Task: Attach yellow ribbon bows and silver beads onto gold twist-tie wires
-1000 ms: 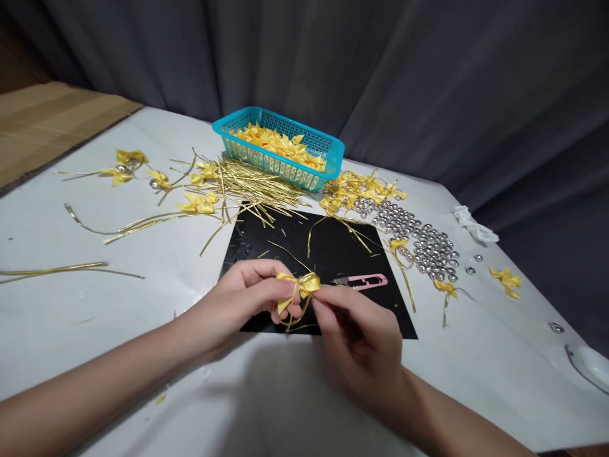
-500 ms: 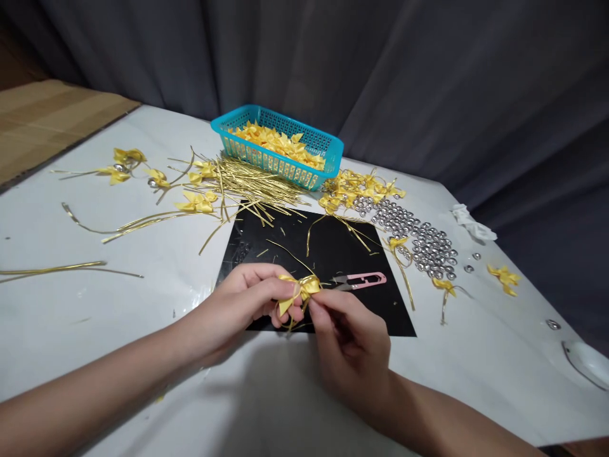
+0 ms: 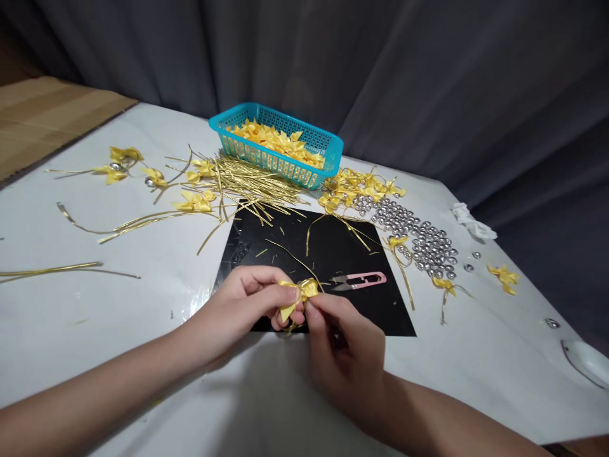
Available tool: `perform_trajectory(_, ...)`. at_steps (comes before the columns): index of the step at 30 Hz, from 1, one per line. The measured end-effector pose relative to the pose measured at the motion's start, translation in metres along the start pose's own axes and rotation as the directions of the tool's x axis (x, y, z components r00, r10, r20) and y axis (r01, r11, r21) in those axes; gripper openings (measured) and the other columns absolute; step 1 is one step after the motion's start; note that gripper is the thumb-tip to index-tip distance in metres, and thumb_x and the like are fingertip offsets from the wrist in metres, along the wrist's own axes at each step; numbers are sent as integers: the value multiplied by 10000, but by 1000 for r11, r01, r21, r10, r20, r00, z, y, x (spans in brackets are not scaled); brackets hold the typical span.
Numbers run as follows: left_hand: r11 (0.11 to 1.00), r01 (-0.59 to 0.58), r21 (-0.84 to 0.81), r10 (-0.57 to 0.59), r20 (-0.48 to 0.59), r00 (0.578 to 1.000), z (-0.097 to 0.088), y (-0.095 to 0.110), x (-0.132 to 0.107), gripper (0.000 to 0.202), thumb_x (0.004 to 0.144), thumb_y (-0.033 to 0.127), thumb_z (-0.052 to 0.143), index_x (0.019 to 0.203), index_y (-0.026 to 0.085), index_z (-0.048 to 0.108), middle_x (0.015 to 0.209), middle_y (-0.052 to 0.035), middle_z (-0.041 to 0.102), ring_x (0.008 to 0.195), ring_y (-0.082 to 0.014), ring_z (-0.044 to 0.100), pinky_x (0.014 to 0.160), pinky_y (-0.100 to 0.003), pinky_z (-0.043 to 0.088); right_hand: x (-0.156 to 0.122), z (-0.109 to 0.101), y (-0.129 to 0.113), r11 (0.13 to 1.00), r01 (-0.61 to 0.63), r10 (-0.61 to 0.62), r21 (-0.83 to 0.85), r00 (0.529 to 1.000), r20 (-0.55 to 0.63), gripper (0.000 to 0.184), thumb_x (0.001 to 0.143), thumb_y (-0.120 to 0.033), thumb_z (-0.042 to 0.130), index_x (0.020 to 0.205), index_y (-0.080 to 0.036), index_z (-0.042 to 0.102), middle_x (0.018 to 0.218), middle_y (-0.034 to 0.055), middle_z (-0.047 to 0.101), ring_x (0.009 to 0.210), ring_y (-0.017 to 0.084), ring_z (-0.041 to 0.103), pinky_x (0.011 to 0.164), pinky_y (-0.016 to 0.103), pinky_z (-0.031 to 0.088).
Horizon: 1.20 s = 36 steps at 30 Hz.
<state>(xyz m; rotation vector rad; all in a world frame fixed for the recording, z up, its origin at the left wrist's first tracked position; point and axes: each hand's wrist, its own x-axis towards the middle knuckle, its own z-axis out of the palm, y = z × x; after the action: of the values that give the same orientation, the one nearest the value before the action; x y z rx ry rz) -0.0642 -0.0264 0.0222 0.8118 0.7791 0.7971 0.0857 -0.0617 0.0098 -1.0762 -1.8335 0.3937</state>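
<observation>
Both hands meet at lower centre of the frame, over the near edge of the black mat [image 3: 333, 251]. The left hand [image 3: 238, 304] pinches a yellow bow [image 3: 299, 293] between thumb and fingers. The right hand [image 3: 345, 349] is closed on the same bow from the right, fingertips at its knot. A gold wire [image 3: 290, 252] runs from the bow up and left across the mat.

Pink snips [image 3: 360, 280] lie on the mat just right of the hands, untouched. At upper centre, a blue basket [image 3: 333, 155] holds yellow bows. Gold wires [image 3: 252, 184] are heaped in front of it. Silver beads [image 3: 419, 238] spread to the right of the mat. Loose bows [image 3: 195, 202] lie at left on the white table [image 3: 95, 304].
</observation>
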Motion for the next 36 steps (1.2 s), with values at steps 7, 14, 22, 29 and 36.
perform_trajectory(7,993,-22,115,21,9,1000,-2,5,1,190,736,160,598,553,160,649,530,40,629,493,-46,494,497,-144,386,2,-4,4,996,65,-60,-62,995,76,141,834,-57,460,792,-175,525,732,9,647,562,70,584,529,156,457)
perform_trajectory(14,988,8,156,-12,24,1000,-2,7,-1,193,732,181,598,543,155,631,517,37,609,484,-52,482,493,-156,380,-1,-5,1,998,51,-48,-37,997,68,171,815,-28,457,799,-184,526,718,12,633,539,72,563,496,165,437)
perform_trajectory(22,964,-3,264,-3,22,1000,1,3,-1,180,723,205,600,549,157,603,526,34,582,504,-76,479,502,-180,373,1,-5,0,998,39,-36,-55,998,46,176,812,-32,456,821,-187,539,694,-4,620,556,69,568,516,151,440)
perform_trajectory(29,975,-28,219,27,6,1000,-1,5,0,190,751,208,596,566,162,601,537,45,588,514,-63,480,528,-167,389,2,-3,0,996,-75,76,-52,997,12,123,835,-92,506,890,-194,548,689,-14,631,529,63,578,491,138,442)
perform_trajectory(36,974,-63,219,68,-16,998,-1,7,1,177,762,189,597,589,168,629,566,40,620,526,-64,494,528,-166,394,2,-5,-1,986,-143,137,84,988,66,115,828,-84,472,866,-158,550,630,-12,541,534,77,531,528,178,470)
